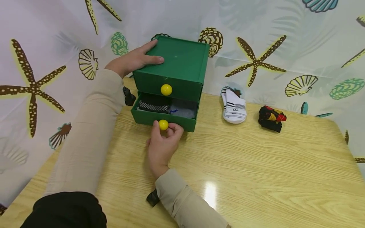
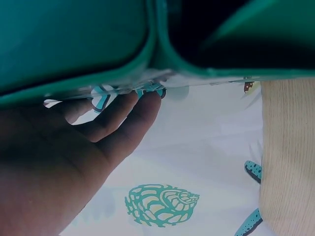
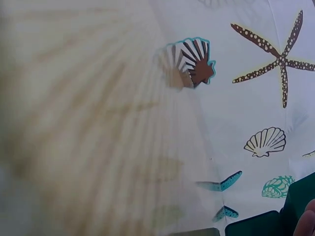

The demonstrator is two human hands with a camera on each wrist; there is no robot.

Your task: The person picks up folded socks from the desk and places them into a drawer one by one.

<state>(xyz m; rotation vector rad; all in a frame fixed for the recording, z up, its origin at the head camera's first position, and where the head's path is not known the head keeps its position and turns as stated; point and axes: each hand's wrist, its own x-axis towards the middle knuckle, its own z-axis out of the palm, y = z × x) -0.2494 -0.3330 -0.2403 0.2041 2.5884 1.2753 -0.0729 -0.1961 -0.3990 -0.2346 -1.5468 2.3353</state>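
Black fabric (image 1: 64,210) at bottom left, closest to the head camera. Shell-and-starfish print sheet (image 1: 316,47) behind. Wood-grain table (image 1: 271,167) under everything. Beige left sleeve (image 1: 91,126) and right sleeve (image 1: 188,199) reach in from below. Green two-drawer box (image 1: 179,60) stands on the table, near the sheet. Its lower drawer (image 1: 145,118) sits part-way out. Left hand (image 1: 134,61) spread on the box's top left edge, thumb on top; the left wrist view shows fingers extended along the box. Right hand (image 1: 162,147) pinches the lower yellow knob. In the drawer: black-and-white striped fabric (image 1: 154,106), grey fabric (image 1: 183,110) beside it. White striped socks (image 1: 234,106) on the table, right of the box; smaller black-red-yellow argyle bundle (image 1: 271,118) further right. Lower yellow knob (image 1: 163,124) on the drawer front; upper yellow knob (image 1: 166,90) above, untouched.
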